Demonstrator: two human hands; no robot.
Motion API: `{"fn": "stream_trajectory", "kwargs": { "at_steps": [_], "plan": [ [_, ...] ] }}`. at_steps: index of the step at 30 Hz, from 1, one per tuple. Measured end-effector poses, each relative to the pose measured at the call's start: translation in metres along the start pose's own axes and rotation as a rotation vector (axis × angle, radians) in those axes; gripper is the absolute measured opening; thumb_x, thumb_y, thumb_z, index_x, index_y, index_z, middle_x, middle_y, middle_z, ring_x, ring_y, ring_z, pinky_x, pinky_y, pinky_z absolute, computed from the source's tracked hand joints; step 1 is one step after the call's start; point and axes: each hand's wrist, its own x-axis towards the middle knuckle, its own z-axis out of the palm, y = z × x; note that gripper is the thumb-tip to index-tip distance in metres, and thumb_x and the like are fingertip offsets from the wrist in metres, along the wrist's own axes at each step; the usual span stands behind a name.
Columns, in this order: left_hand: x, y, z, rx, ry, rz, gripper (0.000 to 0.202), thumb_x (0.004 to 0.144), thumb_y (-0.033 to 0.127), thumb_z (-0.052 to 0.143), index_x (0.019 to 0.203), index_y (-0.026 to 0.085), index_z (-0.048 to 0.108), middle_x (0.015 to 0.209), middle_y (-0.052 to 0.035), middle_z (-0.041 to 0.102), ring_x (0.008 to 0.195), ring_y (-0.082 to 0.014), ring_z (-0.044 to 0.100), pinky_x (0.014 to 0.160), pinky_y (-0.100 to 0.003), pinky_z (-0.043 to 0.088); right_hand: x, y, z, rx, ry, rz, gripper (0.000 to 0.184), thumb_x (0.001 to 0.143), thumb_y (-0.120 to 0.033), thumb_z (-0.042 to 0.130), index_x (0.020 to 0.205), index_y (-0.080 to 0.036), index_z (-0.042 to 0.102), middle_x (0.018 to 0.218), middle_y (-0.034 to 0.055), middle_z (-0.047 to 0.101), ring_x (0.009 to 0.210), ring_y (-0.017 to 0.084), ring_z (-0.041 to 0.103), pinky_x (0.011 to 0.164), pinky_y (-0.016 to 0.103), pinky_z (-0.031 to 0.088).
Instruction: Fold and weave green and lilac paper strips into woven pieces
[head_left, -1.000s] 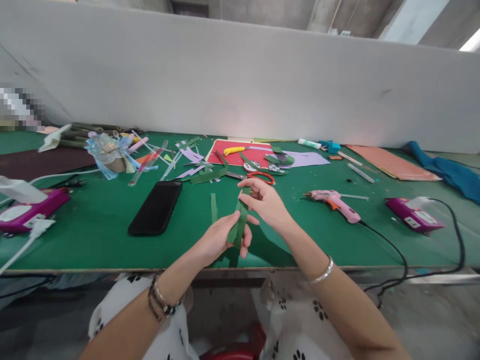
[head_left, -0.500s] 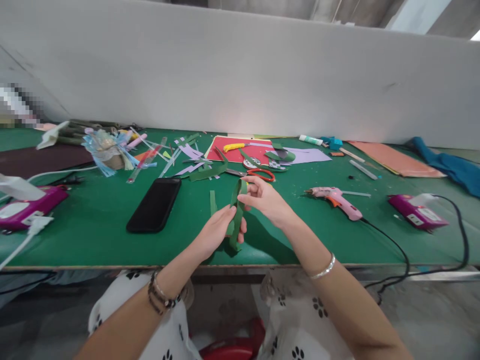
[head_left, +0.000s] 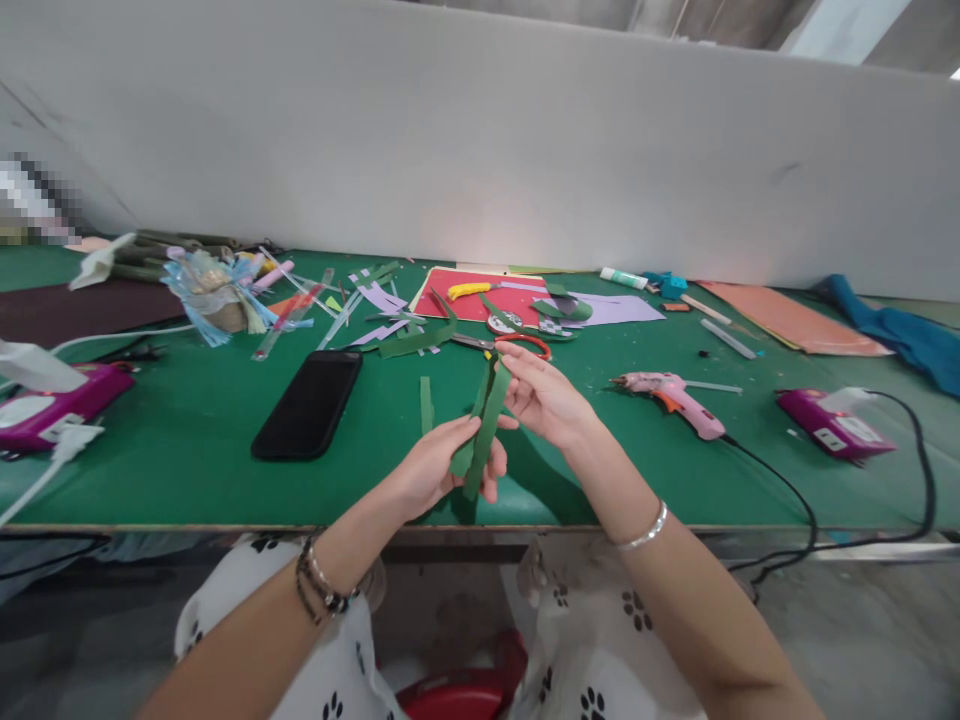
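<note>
Green paper strips [head_left: 486,430] are held upright between my two hands, over the front of the green table. My left hand [head_left: 446,462] is closed round their lower part, thumb on the near side and fingers behind. With its fingertips, my right hand [head_left: 544,392] pinches the upper end. Another narrow green paper strip [head_left: 427,404] lies flat on the table just beyond my left hand. Behind my right fingertips lie scissors [head_left: 529,345] with red-orange handles, partly hidden by the hand. How the held strips join cannot be made out.
A black phone [head_left: 309,405] lies left of my hands. To the right rest a pink glue gun [head_left: 671,400] and a purple power strip [head_left: 836,422] with cords. Paper scraps, red paper [head_left: 480,302] and a yellow-handled cutter [head_left: 469,290] lie farther back, before a white partition [head_left: 480,140].
The green paper, curved in a loop at its top before, now stands straighter as long flat strips. My right hand has shifted slightly right, and the left fingers show more behind the paper.
</note>
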Motion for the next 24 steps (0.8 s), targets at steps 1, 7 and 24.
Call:
{"fn": "stream_trajectory", "kwargs": {
  "at_steps": [1,7,24],
  "plan": [
    [0.000,-0.001,0.000,-0.016,-0.032,-0.004,0.029,0.083,0.033,0.037,0.096,0.012,0.051,0.058,0.0010,0.057,0.040,-0.0113,0.055,0.047,-0.024,0.042,0.001,0.000,0.000,0.027,0.010,0.002,0.013,0.069,-0.010,0.059,0.079,-0.018,0.056,0.050,-0.0095,0.051,0.037,0.000,0.044,0.040,0.010,0.040],
    [-0.001,-0.003,0.005,0.009,0.032,0.005,0.026,0.085,0.027,0.029,0.098,0.014,0.047,0.052,0.0036,0.055,0.033,-0.0108,0.051,0.040,-0.022,0.039,0.005,0.003,-0.004,0.081,-0.008,0.022,0.018,0.076,-0.006,0.047,0.084,-0.018,0.058,0.046,-0.0102,0.049,0.031,-0.001,0.041,0.034,0.008,0.037],
    [0.000,-0.005,0.006,-0.004,0.010,-0.055,0.028,0.085,0.036,0.032,0.088,0.014,0.051,0.048,0.0055,0.047,0.031,-0.0063,0.043,0.038,-0.019,0.034,0.009,0.009,-0.005,0.056,0.035,-0.006,0.011,0.072,-0.006,0.051,0.069,-0.015,0.054,0.047,-0.0082,0.052,0.032,0.000,0.042,0.033,0.009,0.037]
  ]
}}
